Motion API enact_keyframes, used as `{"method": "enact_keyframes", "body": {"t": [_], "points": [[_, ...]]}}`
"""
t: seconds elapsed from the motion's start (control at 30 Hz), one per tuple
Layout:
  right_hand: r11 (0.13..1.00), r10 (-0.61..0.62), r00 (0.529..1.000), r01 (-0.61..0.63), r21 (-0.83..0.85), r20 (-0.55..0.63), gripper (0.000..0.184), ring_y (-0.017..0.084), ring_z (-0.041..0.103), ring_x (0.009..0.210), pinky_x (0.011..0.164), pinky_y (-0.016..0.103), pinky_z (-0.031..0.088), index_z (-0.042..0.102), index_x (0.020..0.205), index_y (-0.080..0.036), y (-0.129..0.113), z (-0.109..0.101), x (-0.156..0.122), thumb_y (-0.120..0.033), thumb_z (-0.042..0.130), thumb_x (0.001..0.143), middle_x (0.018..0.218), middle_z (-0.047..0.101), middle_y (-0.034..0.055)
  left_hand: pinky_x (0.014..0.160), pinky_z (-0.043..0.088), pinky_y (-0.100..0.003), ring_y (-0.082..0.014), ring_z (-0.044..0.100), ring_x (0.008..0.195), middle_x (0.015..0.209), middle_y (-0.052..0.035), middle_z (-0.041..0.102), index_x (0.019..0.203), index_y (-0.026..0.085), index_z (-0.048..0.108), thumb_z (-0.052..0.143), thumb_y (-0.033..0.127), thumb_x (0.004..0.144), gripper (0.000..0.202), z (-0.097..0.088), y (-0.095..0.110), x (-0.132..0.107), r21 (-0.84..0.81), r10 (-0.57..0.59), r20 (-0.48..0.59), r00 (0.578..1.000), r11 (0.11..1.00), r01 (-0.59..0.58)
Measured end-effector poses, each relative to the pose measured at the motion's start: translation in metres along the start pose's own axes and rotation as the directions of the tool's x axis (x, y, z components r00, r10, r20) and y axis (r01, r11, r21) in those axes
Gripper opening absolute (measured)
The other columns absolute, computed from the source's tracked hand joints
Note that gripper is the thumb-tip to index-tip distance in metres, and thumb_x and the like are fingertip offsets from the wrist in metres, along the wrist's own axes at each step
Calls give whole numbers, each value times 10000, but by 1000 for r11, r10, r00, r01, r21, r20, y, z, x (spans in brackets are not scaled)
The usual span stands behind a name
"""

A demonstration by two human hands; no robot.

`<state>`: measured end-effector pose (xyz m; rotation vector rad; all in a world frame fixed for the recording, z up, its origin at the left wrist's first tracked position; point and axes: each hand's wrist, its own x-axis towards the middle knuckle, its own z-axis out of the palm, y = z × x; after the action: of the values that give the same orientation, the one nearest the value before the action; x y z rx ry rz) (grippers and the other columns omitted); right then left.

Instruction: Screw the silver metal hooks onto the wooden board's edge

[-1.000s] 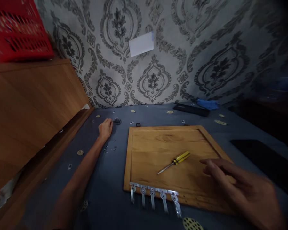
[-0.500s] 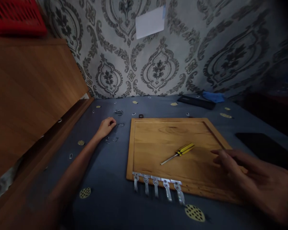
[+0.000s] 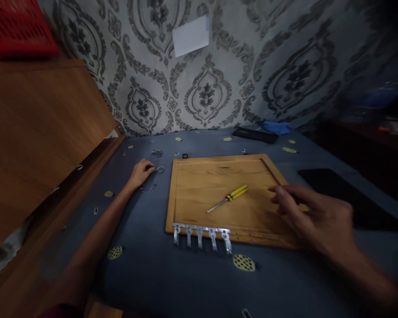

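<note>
My left hand [image 3: 142, 173] is on the blue cloth left of the board, thumb and fingers pinched at the end of a small curved metal hook [image 3: 159, 169]. More small metal pieces [image 3: 148, 187] lie just below it, and another looped metal piece [image 3: 157, 153] lies behind. Over the right side of the wooden board [image 3: 199, 176] hovers my right hand [image 3: 315, 216], thumb and forefinger pressed together; whatever is between them is too small to make out. A yellow-handled screwdriver [image 3: 228, 198] rests on the board. Several silver hooks [image 3: 200, 237] line its front edge.
A black flat object [image 3: 345, 194] lies right of the board. Behind it are a long black case [image 3: 254, 135] and a blue cloth [image 3: 276, 127]. A wooden cabinet [image 3: 43, 132] with a red basket [image 3: 20, 31] flanks the left side. A patterned wall stands behind.
The view has shifted, so the board and screwdriver appear further left and up. My left hand is now at the curved hook; my right hand still hovers over the board's right side.
</note>
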<state>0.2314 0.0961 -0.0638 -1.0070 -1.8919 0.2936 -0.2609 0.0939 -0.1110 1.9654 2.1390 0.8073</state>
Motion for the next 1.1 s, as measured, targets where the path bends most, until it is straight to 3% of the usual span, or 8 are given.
{"method": "enact_keyframes", "body": {"t": [0.23,0.5,0.73,0.9,1.0,1.1], "points": [[998,-56,998,55,34,14,287,158,632,449,453,260,483,685,761,-199,-9,0,0,-370,571,961,607,713,30,928,593,-450,-238,670,1088,1265,-105,652,1277,155,626,644,383,1002,358,-7,-4,-2,-79,-28,5,1000,996,29],[979,-204,979,204,27,12,216,151,651,494,478,253,475,689,826,-207,-1,7,-3,-286,558,979,650,721,14,932,592,-454,-240,666,1100,1282,-109,645,1290,158,620,649,377,999,365,5,-12,-2,-94,-77,1,997,993,77],[978,-208,976,207,14,59,196,155,674,541,504,245,475,687,858,-193,-1,7,-4,-257,551,983,664,725,21,932,592,-455,-244,666,1102,1284,-109,644,1292,157,620,649,380,998,371,8,-12,0,-115,-141,-22,990,984,137],[980,-185,968,194,-36,168,279,153,642,531,522,262,464,668,819,-198,3,7,-1,-303,497,1013,658,705,29,930,593,-455,-246,667,1101,1281,-107,645,1292,155,620,648,385,999,374,8,-8,0,-154,-180,-32,983,973,173],[974,-167,939,205,-98,299,246,201,709,670,617,311,538,700,944,-195,12,12,1,-299,484,1002,841,770,77,933,591,-456,-249,666,1104,1281,-106,645,1289,154,621,647,388,999,374,8,-4,-1,-200,-193,-38,980,963,182],[967,-161,908,224,-122,386,307,273,743,1034,895,412,605,689,1187,-178,23,20,0,-270,462,1001,1167,755,155,929,593,-453,-247,667,1098,1274,-104,648,1284,153,624,647,388,999,371,8,0,-3,-251,-202,-43,979,950,185]]}}
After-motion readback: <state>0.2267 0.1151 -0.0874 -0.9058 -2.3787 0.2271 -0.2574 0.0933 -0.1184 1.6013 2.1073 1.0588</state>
